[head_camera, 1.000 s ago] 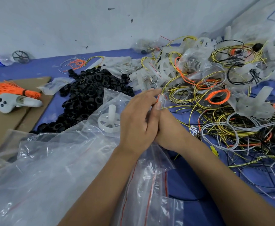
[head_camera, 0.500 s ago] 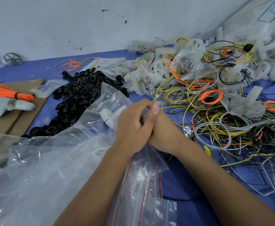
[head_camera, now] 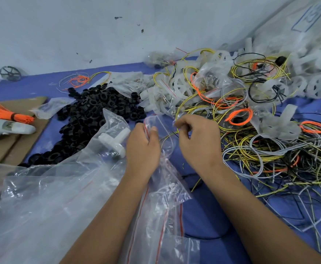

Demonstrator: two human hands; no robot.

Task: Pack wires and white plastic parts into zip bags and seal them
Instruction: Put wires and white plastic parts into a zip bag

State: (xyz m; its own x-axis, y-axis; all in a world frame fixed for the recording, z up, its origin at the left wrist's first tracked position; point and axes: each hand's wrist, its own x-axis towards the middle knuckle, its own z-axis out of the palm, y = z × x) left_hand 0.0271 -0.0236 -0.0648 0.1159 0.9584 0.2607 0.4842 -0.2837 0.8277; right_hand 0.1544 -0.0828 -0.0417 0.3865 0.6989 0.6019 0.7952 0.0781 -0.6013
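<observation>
My left hand [head_camera: 143,147] pinches the red-striped rim of a small clear zip bag [head_camera: 164,168] at the middle of the blue table. My right hand [head_camera: 197,139] pinches the other side of the bag's mouth, holding it spread apart. A thin yellow wire [head_camera: 168,136] shows through the bag between my hands. A white plastic wheel part [head_camera: 114,141] lies inside a large clear bag [head_camera: 60,187] left of my left hand. A tangle of yellow, grey, orange and black wires [head_camera: 260,149] covers the right side.
A heap of black rings [head_camera: 91,115] lies left of centre. White plastic parts and filled bags [head_camera: 174,88] pile up at the back right. Cardboard [head_camera: 18,130] at the left carries an orange wire bundle [head_camera: 5,113] and a white controller [head_camera: 5,127]. A wall stands behind.
My hands were pressed together at the bag's top. They have moved apart, each keeping one side of the rim, so the bag's mouth is spread. The view has shifted slightly.
</observation>
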